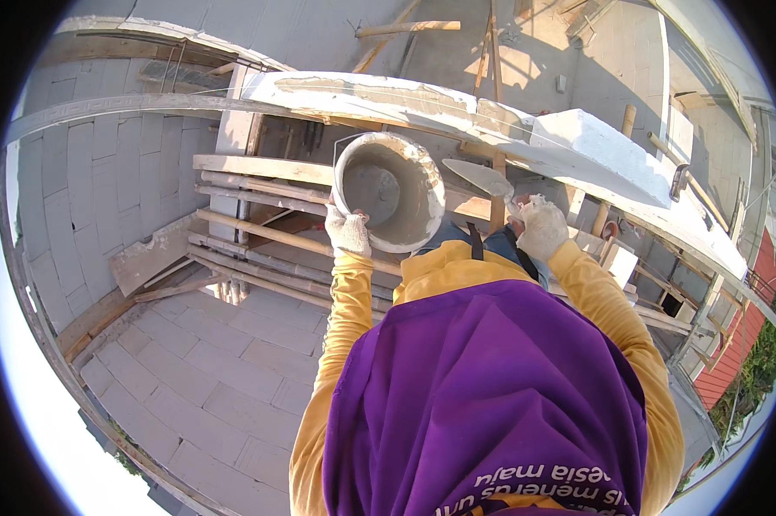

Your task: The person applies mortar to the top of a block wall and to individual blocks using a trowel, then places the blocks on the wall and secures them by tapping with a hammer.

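A round mortar-smeared bucket (422, 193) is tilted so that I look into it, with grey residue on its inner wall and bottom. My left hand (348, 230), in a whitish knit glove, grips its left rim. My right hand (541, 228), gloved the same way, is closed round the handle of a pointed trowel (481, 177). The trowel's blade reaches left toward the bucket and stays apart from it. Just beyond both hands runs a wall top with a strip of grey mortar (388, 93) along it. A large white block (601, 155) sits on that wall to the right.
Bamboo poles and planks (267, 168) form a scaffold under and left of the bucket. Grey block walls (78, 181) rise at the left. A taut string runs along the wall top. More timber props (491, 52) stand beyond it. A red surface (740, 327) lies far right.
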The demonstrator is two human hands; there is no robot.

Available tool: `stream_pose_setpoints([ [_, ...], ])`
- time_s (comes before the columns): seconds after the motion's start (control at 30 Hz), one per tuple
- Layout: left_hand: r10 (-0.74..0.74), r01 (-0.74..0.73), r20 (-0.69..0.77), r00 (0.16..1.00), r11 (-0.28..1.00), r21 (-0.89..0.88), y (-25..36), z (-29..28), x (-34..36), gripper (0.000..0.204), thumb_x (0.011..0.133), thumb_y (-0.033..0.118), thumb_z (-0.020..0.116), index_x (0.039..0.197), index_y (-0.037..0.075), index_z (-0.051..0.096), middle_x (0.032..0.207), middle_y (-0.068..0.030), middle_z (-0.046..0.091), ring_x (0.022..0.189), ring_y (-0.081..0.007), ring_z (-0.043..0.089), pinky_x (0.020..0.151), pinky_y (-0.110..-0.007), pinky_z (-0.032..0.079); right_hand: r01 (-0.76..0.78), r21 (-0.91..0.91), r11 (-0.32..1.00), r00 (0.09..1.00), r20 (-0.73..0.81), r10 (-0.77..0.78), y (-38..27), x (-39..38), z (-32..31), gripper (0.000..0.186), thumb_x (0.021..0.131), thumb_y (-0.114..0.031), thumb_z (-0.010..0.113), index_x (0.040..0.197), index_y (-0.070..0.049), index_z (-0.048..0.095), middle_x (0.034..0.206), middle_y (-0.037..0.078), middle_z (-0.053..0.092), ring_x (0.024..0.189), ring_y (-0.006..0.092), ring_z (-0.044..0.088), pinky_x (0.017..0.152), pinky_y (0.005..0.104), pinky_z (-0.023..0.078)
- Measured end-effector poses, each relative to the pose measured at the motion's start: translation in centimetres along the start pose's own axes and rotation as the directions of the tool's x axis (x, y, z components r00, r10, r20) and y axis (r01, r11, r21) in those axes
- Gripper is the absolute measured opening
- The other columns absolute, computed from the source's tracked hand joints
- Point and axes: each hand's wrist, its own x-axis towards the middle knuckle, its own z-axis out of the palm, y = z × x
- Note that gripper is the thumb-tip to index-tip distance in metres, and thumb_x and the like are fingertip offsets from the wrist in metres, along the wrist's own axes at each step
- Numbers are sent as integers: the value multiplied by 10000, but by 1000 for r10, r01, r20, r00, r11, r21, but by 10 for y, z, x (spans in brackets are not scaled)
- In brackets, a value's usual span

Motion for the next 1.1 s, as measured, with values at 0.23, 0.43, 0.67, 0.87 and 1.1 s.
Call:
stream_pose_setpoints([
  [0.23, 336, -507, 421, 843, 756, 413, 46, 48, -13, 860, 670, -63, 520, 1515, 36, 390, 1544, -139, 434, 1452, -278, 366, 1221, -384, 194, 219, -271, 938, 974, 122, -192, -111, 96, -44, 398, 910, -185, 582, 1273, -21, 588, 1063, 181, 694, 1023, 302, 673, 842, 427, 538],
  [0.43, 444, -699, 539, 716, 462, 546, 78, 67, -32, 825, 652, 10, 555, 1470, 49, 456, 1546, -100, 460, 1506, -278, 295, 1245, -490, 14, 246, -175, 953, 936, 298, -187, -146, 100, -17, 325, 824, -304, 743, 1065, -85, 731, 1053, 143, 735, 1010, 306, 708, 856, 421, 571],
  [0.67, 436, -490, 244, 866, 836, 245, 55, 31, -25, 735, 715, 21, 538, 1446, -13, 473, 1360, -172, 582, 1233, -271, 559, 1069, -325, 408, 83, 632, 771, 813, 404, -419, -94, 103, 22, 334, 934, -331, 682, 1045, -17, 669, 797, 105, 657, 685, 249, 636, 593, 407, 475],
  [0.87, 19, -44, -149, 989, 984, -171, 11, -1, 12, 505, 736, -80, 533, 1226, 9, 616, 885, -18, 594, 762, -125, 564, 702, -258, 479, -264, 802, 536, 790, 499, -357, -117, 113, -25, 363, 979, -342, 659, 1126, -13, 618, 675, -5, 519, 517, 89, 440, 458, 259, 363],
  [1.1, -70, -21, -300, 952, 957, -290, -13, -22, 51, 417, 758, -100, 536, 1143, 45, 603, 796, 1, 561, 647, -115, 547, 571, -244, 455, -149, 779, 609, 944, 296, -148, -151, 216, -37, 432, 983, -302, 635, 1213, 57, 564, 743, 77, 594, 526, 171, 535, 496, 324, 443],
])
